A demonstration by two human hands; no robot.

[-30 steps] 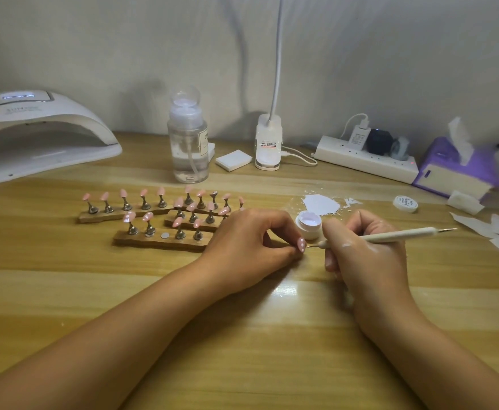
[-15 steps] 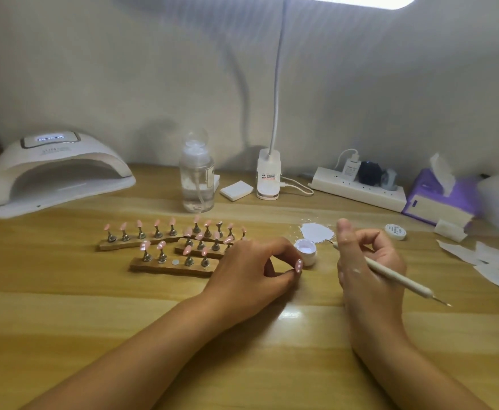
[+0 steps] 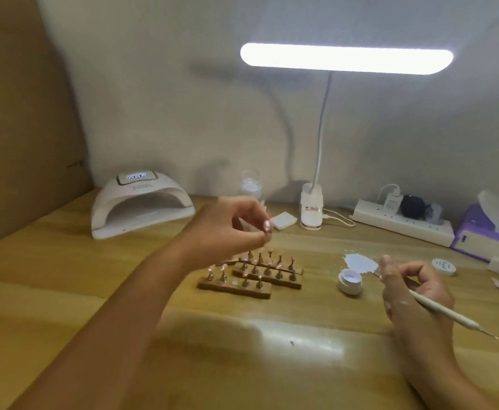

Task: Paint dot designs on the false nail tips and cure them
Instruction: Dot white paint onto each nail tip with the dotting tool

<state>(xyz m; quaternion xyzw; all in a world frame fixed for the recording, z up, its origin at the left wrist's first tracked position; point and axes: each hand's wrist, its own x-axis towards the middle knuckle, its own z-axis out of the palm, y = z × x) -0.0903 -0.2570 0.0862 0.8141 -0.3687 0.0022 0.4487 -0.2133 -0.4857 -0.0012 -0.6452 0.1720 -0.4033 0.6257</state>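
Two hands are working well apart over the wooden table (image 3: 64,291). The left hand (image 3: 230,229) is hovering above the holder strips (image 3: 251,278), thumb and forefinger pinching a single pink nail tip (image 3: 267,227) (it seems to be sitting on its little metal stand, though blur is hiding the detail), while the remaining fingers are curling loosely behind. The right hand (image 3: 411,294) is resting at the right, its fingers clamping round the dotting pen (image 3: 443,310), whose far point is lying just beside the open gel pot (image 3: 350,281) and the white smear (image 3: 360,261) beyond it.

Most of the risk, I am judging, is sitting in that small pinch. Any dots on the tip are probably uncured, so a thumb sliding across the painted face is going to smear them. A slackening grip is going to drop the piece straight onto the rows of tips standing below, toppling stands. The left forearm is also crossing low just near and left of the strips, and a careless sweep toward the curing lamp (image 3: 141,202) at the far left is liable to drag them along.

On the right, the pen's far point is hanging close enough to the pot that a twitch could be nudging it over or flicking gel onto the wood.
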